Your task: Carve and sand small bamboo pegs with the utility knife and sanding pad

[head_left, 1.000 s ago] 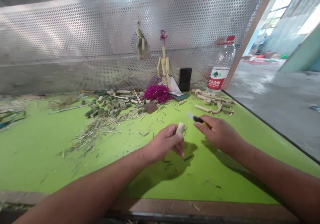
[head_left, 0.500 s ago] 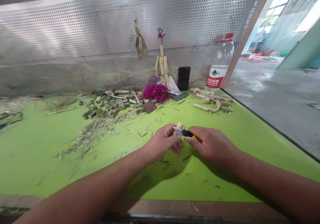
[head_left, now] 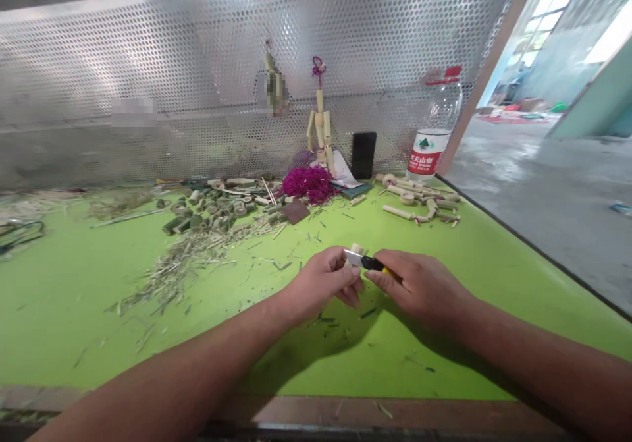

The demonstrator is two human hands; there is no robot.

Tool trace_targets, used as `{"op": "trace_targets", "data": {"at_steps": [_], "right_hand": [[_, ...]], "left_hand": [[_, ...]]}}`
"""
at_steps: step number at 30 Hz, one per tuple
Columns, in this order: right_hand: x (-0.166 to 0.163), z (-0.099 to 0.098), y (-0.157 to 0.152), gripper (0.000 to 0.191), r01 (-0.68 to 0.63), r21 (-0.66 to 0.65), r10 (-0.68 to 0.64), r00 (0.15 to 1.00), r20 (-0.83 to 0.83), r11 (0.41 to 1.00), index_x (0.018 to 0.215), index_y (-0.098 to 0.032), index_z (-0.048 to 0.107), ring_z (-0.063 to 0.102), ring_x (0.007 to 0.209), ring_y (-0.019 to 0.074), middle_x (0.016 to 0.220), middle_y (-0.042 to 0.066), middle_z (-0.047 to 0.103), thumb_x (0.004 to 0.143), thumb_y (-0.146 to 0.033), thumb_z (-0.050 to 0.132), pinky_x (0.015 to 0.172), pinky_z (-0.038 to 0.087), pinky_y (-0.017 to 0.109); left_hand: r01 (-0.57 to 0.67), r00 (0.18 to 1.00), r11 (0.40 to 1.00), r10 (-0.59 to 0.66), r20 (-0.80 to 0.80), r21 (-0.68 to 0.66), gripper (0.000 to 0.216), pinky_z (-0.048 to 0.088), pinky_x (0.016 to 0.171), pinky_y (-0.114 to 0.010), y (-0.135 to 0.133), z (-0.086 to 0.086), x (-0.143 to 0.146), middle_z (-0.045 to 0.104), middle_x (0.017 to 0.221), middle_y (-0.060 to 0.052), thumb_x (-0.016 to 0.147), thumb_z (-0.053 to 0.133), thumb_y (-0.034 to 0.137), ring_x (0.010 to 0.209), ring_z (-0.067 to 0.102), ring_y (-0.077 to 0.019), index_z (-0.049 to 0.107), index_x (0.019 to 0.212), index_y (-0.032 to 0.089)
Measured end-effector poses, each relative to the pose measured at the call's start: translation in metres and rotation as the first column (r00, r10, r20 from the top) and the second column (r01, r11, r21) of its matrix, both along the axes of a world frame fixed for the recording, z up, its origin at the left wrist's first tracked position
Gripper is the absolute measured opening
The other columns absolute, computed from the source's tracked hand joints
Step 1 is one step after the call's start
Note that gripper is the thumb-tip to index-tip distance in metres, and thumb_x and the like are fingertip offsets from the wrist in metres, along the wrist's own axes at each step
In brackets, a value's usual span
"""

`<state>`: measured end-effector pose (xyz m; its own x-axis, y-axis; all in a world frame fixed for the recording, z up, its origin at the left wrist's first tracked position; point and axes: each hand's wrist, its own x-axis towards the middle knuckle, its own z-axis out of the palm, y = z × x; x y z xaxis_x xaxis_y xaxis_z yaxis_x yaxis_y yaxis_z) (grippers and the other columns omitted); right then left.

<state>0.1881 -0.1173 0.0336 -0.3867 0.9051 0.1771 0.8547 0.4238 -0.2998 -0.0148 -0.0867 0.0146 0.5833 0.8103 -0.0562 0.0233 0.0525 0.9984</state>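
Pinched in the fingers of my left hand (head_left: 326,278) is a short pale bamboo piece (head_left: 356,248), its upper end showing above the fingertips. My right hand (head_left: 417,284) is wrapped round a utility knife (head_left: 371,263) with a black and yellow handle. The knife's blade points left and lies across the bamboo piece, close to my left fingers. Both hands are raised a little over the green tabletop (head_left: 434,369), and thin dark shavings lie under them. My fingers hide the lower part of the bamboo piece.
Cut bamboo pieces (head_left: 212,208) and a spread of shavings (head_left: 168,274) lie at left. Behind are magenta string (head_left: 309,184), a brown square (head_left: 296,211), a standing bamboo figure (head_left: 320,126), a phone (head_left: 363,155) and a bottle (head_left: 432,132). Jointed bamboo parts (head_left: 419,198) lie right.
Both hands, with the bamboo piece and the knife, have shifted very slightly right and down. The grips look the same, and the blade still lies against the bamboo piece.
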Motion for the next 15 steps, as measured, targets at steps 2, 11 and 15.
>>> {"op": "trace_targets", "data": {"at_steps": [2,11,15], "right_hand": [[0.001,0.0,0.001,0.039,-0.004,0.014,0.003,1.0,0.007,1.0,0.086,-0.02,0.056,0.048,0.061,0.015,0.072,0.002,0.059,0.097,-0.052,0.037,0.055,0.025,0.026],[0.024,0.003,0.026,0.042,0.177,0.026,-0.173,0.977,-0.121,0.984,0.088,-0.019,0.056,0.051,0.059,0.0156,0.067,0.002,0.058,0.096,-0.055,0.037,0.053,0.028,0.025],[0.011,0.002,0.011,0.042,0.004,-0.008,-0.005,0.997,-0.077,1.0,0.083,-0.019,0.055,0.047,0.056,0.0137,0.065,0.001,0.056,0.097,-0.054,0.036,0.053,0.026,0.025]], "left_hand": [[-0.007,1.0,1.0,0.007,-0.006,0.0,0.025,0.057,0.063,-0.032,-0.002,0.002,0.001,0.064,0.076,-0.002,0.088,0.061,0.036,0.06,0.065,-0.0132,0.051,0.093,0.014],[0.049,0.998,0.996,-0.045,0.054,-0.074,0.029,0.057,0.064,-0.032,-0.01,0.009,0.001,0.065,0.08,-0.005,0.087,0.063,0.037,0.062,0.066,-0.0137,0.05,0.097,0.014],[0.014,0.998,0.998,-0.01,0.068,-0.067,0.028,0.057,0.066,-0.033,-0.003,0.004,-0.001,0.066,0.081,-0.005,0.088,0.06,0.04,0.063,0.067,-0.014,0.051,0.095,0.014]]}}
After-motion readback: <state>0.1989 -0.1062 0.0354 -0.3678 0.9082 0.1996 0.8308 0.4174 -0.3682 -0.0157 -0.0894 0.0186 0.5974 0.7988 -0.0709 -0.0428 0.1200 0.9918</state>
